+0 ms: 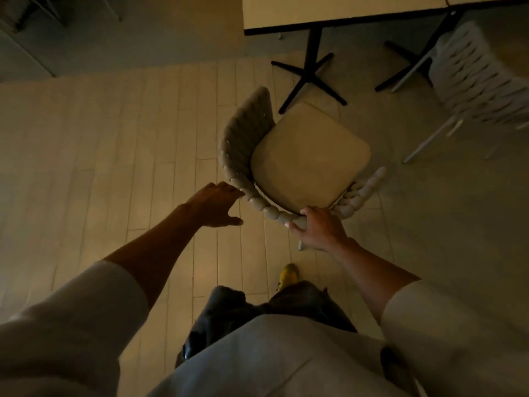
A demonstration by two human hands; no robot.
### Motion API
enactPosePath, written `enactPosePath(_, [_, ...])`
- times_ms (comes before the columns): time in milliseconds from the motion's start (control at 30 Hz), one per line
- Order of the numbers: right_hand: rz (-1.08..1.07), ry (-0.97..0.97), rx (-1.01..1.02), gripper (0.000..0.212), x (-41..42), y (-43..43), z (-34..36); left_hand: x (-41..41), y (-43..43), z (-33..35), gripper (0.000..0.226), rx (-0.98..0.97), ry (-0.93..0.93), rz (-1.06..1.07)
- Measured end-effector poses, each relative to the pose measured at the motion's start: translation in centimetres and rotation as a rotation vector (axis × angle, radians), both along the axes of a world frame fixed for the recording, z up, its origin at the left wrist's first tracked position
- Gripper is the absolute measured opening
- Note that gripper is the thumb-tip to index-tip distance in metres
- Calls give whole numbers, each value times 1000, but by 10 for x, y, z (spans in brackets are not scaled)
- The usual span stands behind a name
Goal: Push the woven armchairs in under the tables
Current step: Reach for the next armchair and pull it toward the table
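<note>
A beige woven armchair [246, 138] with a cream seat cushion [309, 159] stands on the floor in front of me, facing a pale table [329, 12] with a black cross-shaped base [310, 73]. The seat's front reaches the base; most of the chair is out from under the top. My right hand [320, 229] grips the rounded back rim of the chair. My left hand [216, 204] is spread open, fingertips at the rim's left curve, touching or almost touching it.
A second, lighter woven armchair [481, 81] stands at the right beside another black table base [406, 64]. Pale plank flooring [114, 167] stretches to the left. Dark furniture [25, 30] fills the top left corner. My yellow shoe [287, 275] is behind the chair.
</note>
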State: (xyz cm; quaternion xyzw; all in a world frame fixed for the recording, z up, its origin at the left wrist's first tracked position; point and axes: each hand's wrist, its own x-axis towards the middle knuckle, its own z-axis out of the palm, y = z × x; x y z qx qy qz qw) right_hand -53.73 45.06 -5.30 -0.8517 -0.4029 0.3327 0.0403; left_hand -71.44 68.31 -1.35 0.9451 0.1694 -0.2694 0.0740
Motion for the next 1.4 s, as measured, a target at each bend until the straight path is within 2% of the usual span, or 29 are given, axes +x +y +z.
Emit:
enactPosePath(233, [-260, -14, 23, 72, -22, 9, -5, 30, 65, -23, 91, -41, -8, -261])
enactPosePath(467, [-573, -57, -21, 73, -89, 48, -23, 49, 132, -55, 84, -119, -60, -516])
enactPosePath(567, [-610, -49, -73, 79, -120, 67, -31, 45, 144, -73, 75, -129, -87, -627])
enactPosePath(667, [-627, -110, -89, 75, -138, 89, -43, 46, 154, -96, 77, -128, -103, -720])
enactPosePath(800, [-642, -210, -55, 65, -135, 117, -67, 52, 166, -127, 77, -157, -129, -721])
enactPosePath(933, [-699, -341, 27, 52, -123, 133, -104, 66, 184, -165, 82, -156, -249, -717])
enactPosePath(1067, [-717, -477, 25, 45, -111, 130, -143, 77, 187, -194, 51, -177, -420, -796])
enactPosePath(1200, [-660, -573, -22, 47, -100, 127, -171, 81, 175, -223, 36, -87, -455, -802])
enactPosePath(1300, [-569, -547, -96, 74, -86, 132, -185, 90, 167, -231, 69, -23, -341, -700])
enactPosePath(1333, [-578, -542, -101, 76, -80, 134, -189, 93, 165, -233, 76, -9, -340, -710])
enactPosePath(1400, [-606, -530, -116, 76, -73, 137, -194, 97, 164, -236, 73, 37, -343, -790])
